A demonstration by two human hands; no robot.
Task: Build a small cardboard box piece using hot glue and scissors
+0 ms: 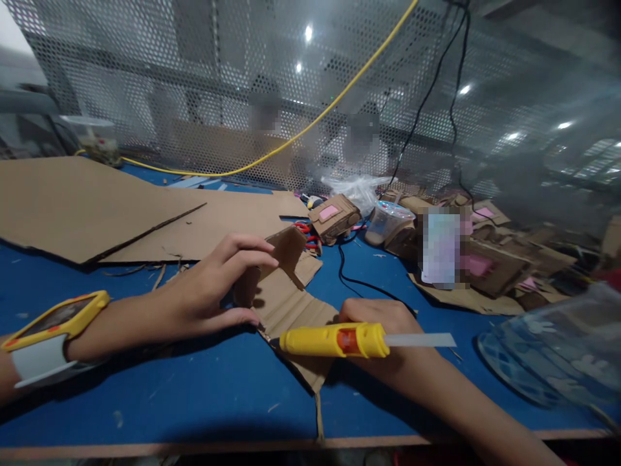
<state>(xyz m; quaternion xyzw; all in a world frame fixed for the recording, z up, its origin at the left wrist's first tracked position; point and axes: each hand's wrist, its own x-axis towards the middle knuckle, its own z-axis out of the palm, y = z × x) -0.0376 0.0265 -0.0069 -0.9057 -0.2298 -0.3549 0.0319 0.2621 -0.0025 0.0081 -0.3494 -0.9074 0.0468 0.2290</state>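
Blue worktop (194, 395), cardboard-strewn
A broad sheet (63, 200) lies far left, a creased piece (303, 314) near centre, a clear tub (385, 228) far right.

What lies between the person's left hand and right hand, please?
In the head view, the bent cardboard piece lies between the left hand and the right hand; the front of the yellow glue gun extends over it.

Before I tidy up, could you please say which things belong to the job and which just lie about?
In use:
- yellow plastic glue gun, in right hand
- folded brown cardboard piece, at left hand

Apparently lying about:
- large brown cardboard sheet
- crumpled clear plastic
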